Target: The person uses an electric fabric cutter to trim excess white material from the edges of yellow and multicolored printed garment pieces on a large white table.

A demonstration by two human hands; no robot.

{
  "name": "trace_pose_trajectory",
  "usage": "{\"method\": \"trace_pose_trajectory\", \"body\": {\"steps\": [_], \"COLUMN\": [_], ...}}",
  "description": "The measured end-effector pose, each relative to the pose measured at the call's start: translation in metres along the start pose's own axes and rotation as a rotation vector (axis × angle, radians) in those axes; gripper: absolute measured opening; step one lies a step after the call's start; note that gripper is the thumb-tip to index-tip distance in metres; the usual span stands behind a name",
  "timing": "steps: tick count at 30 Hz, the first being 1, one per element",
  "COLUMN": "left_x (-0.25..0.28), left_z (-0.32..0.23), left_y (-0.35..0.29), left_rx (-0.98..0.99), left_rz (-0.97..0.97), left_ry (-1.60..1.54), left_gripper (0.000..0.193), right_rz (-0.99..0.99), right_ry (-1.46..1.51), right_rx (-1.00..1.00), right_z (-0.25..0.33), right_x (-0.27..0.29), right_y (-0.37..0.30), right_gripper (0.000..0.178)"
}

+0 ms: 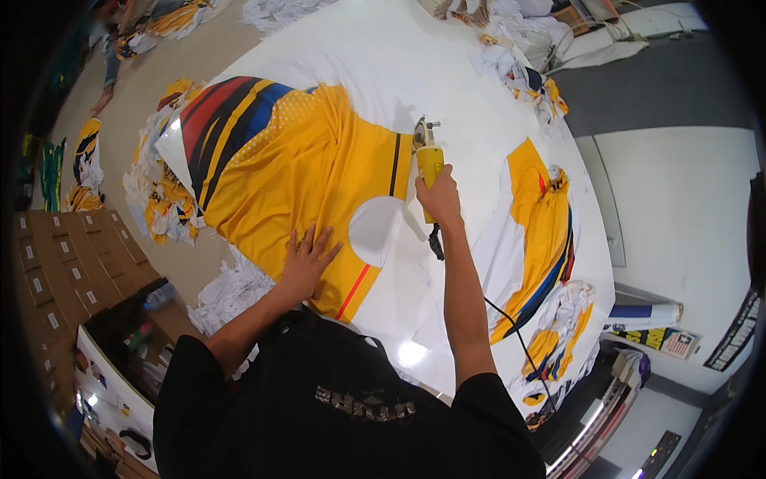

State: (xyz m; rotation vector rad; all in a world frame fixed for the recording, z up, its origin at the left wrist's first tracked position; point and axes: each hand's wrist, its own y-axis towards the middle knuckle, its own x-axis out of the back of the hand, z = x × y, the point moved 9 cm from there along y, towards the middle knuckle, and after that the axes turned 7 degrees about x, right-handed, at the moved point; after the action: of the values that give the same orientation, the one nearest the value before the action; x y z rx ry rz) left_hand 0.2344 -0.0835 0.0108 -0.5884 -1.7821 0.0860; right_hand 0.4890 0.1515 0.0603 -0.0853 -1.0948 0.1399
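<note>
A large piece of yellow fabric (pixel 279 184) with red, black and blue stripes lies rumpled over the white table. My left hand (pixel 306 259) rests flat on its near part, fingers spread. In my right hand (pixel 440 195) is a yellow electric fabric cutter (pixel 429 164), gripped round its body. The cutter's metal head (pixel 423 132) stands at the fabric's right edge, next to a dark band. Whether the blade touches the cloth I cannot tell. A white round cutout (pixel 375 231) shows beside the fabric's right edge. The cutter's black cord (pixel 517 334) trails toward the lower right.
To the right on the white table (pixel 467 104) lies another yellow and white fabric piece (pixel 538 223), with scraps (pixel 558 343) nearer me. Fabric heaps (pixel 167 191) and white scraps (pixel 231 295) cover the floor at left, near stacked cardboard boxes (pixel 68 263). Another person's leg (pixel 109 72) appears far left.
</note>
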Motion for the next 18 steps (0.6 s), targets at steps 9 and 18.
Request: {"method": "trace_pose_trajectory", "body": {"steps": [9, 18], "left_x": [-0.015, 0.070], "left_z": [-0.010, 0.240], "left_y": [-0.015, 0.060], "left_rx": [-0.060, 0.916], "left_rz": [-0.178, -0.651], "left_ry": [0.026, -0.081], "left_gripper": [0.089, 0.080], "right_rz": [-0.064, 0.156], "right_ry": [-0.095, 1.279], "right_rx": [-0.007, -0.084], "right_z": [0.025, 0.042], "right_x": [0.024, -0.084], "right_y": [0.210, 0.190], "right_gripper": [0.071, 0.048]}}
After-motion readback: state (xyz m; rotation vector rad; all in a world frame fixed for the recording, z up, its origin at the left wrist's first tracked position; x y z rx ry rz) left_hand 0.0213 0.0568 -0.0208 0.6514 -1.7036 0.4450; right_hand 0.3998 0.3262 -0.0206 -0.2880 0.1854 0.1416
